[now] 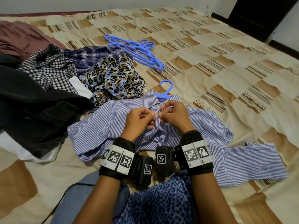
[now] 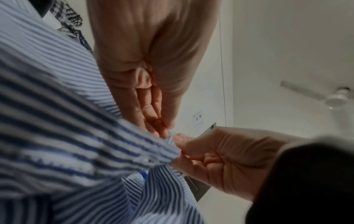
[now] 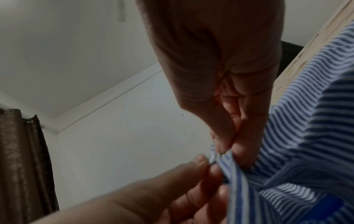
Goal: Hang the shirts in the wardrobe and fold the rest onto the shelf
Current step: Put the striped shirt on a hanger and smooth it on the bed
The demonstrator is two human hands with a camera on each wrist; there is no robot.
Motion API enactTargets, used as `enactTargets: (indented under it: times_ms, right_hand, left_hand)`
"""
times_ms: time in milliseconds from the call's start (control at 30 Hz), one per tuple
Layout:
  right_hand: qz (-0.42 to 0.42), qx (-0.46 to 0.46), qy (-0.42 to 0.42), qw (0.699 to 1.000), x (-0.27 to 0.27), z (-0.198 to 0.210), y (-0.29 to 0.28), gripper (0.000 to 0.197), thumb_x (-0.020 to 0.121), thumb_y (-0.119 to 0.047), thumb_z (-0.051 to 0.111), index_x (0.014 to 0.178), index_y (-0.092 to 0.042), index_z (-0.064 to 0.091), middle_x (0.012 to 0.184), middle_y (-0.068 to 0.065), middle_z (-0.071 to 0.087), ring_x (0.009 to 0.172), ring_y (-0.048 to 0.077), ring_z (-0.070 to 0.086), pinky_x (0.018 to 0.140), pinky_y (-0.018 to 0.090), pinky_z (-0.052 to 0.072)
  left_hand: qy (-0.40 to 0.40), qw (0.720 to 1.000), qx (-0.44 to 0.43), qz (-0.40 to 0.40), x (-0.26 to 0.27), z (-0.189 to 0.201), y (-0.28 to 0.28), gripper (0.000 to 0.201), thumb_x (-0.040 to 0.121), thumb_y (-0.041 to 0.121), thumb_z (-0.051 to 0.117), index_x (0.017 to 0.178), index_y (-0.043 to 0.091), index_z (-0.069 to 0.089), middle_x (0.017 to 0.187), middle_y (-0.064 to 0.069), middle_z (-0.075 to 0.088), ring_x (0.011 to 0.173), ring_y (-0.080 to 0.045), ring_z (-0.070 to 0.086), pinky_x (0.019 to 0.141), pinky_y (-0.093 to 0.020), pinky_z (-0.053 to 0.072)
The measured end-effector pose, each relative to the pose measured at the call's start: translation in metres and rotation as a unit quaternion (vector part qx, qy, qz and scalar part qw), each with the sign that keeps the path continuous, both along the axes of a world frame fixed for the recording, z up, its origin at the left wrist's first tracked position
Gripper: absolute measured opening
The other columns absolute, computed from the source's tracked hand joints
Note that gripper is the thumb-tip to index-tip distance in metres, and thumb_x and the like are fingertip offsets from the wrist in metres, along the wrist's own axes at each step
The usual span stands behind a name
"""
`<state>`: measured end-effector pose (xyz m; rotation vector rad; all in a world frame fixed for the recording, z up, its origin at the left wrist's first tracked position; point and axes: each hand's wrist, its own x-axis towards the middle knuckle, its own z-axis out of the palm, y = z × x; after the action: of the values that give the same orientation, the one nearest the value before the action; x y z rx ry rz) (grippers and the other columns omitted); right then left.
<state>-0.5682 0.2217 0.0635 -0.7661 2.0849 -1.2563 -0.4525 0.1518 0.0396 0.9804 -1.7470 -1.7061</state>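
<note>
We are buttoning the striped shirt [image 1: 169, 126], which is lying on the bed [image 1: 226, 54] at 6 o'clock, its hanger [image 1: 165, 91] already inside. Our left hand [image 1: 137, 120] is pinching one placket edge, our right hand [image 1: 174, 115] the other with the button [image 3: 212, 157]. We are judging it best to keep the fabric taut and tilt the button through edge-first.

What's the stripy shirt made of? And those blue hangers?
The striped shirt looks like thin woven cloth, probably cotton: matte, and it creases softly. The blue hangers look like molded plastic: one even color, smooth, slightly shiny, thin curved bars.
</note>
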Motion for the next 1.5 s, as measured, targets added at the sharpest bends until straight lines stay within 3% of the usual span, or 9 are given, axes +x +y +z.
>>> enactTargets:
  times_ms: [167,400,467,667,867,1033,1300,1433,1500]
  right_hand:
    - [-0.029,-0.052,-0.001,0.998,-0.003,-0.002,0.000,0.020,0.081,0.010,0.059,0.086,-0.010,0.057,0.064,0.010,0.061,0.062,0.023,0.062,0.077,0.046,0.055]
    - [-0.016,0.083,0.072,0.994,-0.018,-0.016,0.000,0.017,0.078,0.007,0.059,0.073,-0.009,0.064,0.084,0.020,0.069,0.082,0.035,0.067,0.082,0.049,0.054]
    - [0.030,0.174,0.100,0.979,-0.015,-0.018,0.001,0.004,0.078,0.002,0.063,0.080,0.001,0.067,0.087,0.021,0.069,0.089,0.036,0.066,0.086,0.047,0.053]
    - [0.140,0.266,0.082,0.950,0.000,-0.013,-0.008,0.021,0.071,-0.007,0.079,0.089,0.001,0.071,0.096,0.017,0.071,0.096,0.028,0.066,0.091,0.040,0.052]
    - [0.178,0.291,0.065,0.938,0.008,-0.020,-0.017,0.015,0.071,-0.004,0.079,0.069,-0.008,0.064,0.078,0.009,0.068,0.077,0.021,0.068,0.081,0.035,0.057]
    - [0.200,0.320,0.145,0.915,0.015,-0.028,-0.022,0.036,0.069,-0.009,0.079,0.061,-0.012,0.044,0.082,0.011,0.058,0.088,0.029,0.063,0.079,0.035,0.053]
    - [0.043,0.202,0.276,0.939,0.029,-0.022,-0.010,0.008,0.081,-0.006,0.058,0.076,-0.010,0.053,0.088,0.017,0.063,0.086,0.030,0.060,0.073,0.033,0.047]
    - [0.061,0.155,0.233,0.958,0.044,-0.008,-0.004,0.031,0.080,-0.006,0.057,0.055,-0.012,0.041,0.058,0.002,0.043,0.062,0.019,0.046,0.057,0.027,0.037]
    - [0.054,0.129,0.179,0.974,0.045,-0.002,0.001,0.021,0.077,-0.007,0.061,0.059,-0.002,0.054,0.062,0.010,0.057,0.068,0.025,0.057,0.063,0.032,0.047]
  left_hand:
    - [-0.151,0.975,-0.050,-0.153,0.006,-0.004,-0.002,0.028,0.067,0.024,0.083,0.083,0.016,0.061,0.067,0.004,0.061,0.062,-0.005,0.057,0.064,-0.022,0.045]
    - [-0.188,0.973,-0.133,0.007,0.014,-0.009,-0.013,0.011,0.081,0.019,0.072,0.077,0.013,0.064,0.062,0.004,0.053,0.062,-0.010,0.050,0.065,-0.023,0.039]
    - [-0.208,0.969,-0.137,0.003,0.013,-0.010,-0.012,0.013,0.082,0.021,0.071,0.077,0.012,0.063,0.061,0.005,0.051,0.064,-0.013,0.050,0.066,-0.023,0.037]
    - [-0.231,0.965,-0.128,0.004,0.010,-0.011,-0.011,0.019,0.087,0.020,0.064,0.082,0.001,0.066,0.066,-0.003,0.054,0.073,-0.020,0.052,0.071,-0.027,0.040]
    - [-0.254,0.961,-0.107,-0.010,0.010,-0.012,-0.011,0.019,0.088,0.016,0.062,0.084,-0.003,0.066,0.061,-0.002,0.049,0.073,-0.020,0.050,0.072,-0.027,0.039]
    - [-0.261,0.959,-0.101,-0.044,0.009,-0.012,-0.010,0.012,0.084,0.016,0.066,0.079,0.006,0.061,0.073,-0.012,0.052,0.073,-0.022,0.052,0.074,-0.033,0.046]
    - [-0.278,0.950,-0.128,-0.055,0.007,-0.005,-0.003,0.021,0.083,0.022,0.069,0.073,0.009,0.055,0.068,-0.008,0.047,0.065,-0.019,0.043,0.061,-0.029,0.032]
    - [-0.240,0.959,-0.146,-0.033,0.015,0.007,0.001,0.007,0.080,0.009,0.069,0.076,0.006,0.063,0.066,-0.005,0.055,0.072,-0.018,0.052,0.070,-0.031,0.046]
    - [-0.205,0.969,-0.135,-0.014,0.025,0.012,0.002,0.006,0.080,0.007,0.070,0.077,0.007,0.064,0.063,-0.001,0.055,0.065,-0.013,0.051,0.063,-0.024,0.044]
